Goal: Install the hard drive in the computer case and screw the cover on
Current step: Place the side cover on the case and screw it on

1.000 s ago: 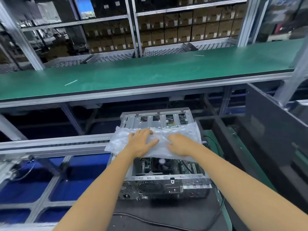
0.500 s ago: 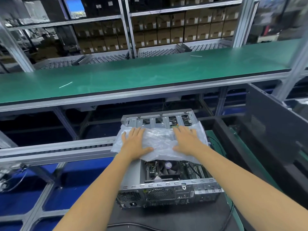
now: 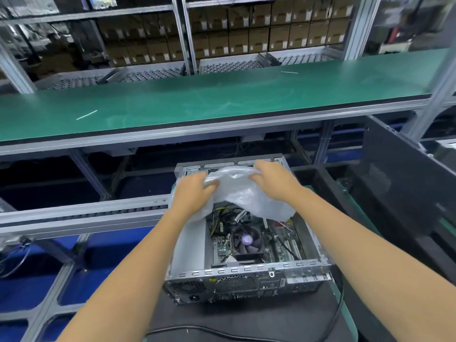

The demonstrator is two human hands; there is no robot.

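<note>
- Green bench (image 3: 222,99): runs L-R across top half, metal rail along near edge; shelf of brown boxes (image 3: 259,38) behind it. Sits higher in view vs 0.5 s ago, as does everything else.
- Dark panel (image 3: 399,183): far R, standing tilted, apart from the case. No change.
- Computer case (image 3: 246,280): open-topped, on dark mat (image 3: 246,324) below the bench, rear ports facing camera. Same spot on mat; looks bigger/closer than 0.5 s ago. No hard drive identifiable in view, cover not on.
- Plastic bag (image 3: 246,193): clear, crumpled. 0.5 s ago lay flat, spread over far half of case; now bunched and lifted off the board, near edge hanging over interior. More of board exposed.
- Fan (image 3: 248,240): dark w/ purple hub, mid-case, cables beyond it. Fully uncovered now.
- L hand (image 3: 195,193): fingers curled, gripping L end of bag. Was flat, palm down, 0.5 s ago.
- R hand (image 3: 274,180): fingers curled into bag's top R part, holding it at far rim of case. Was also flat before; sits further from camera now.
</note>
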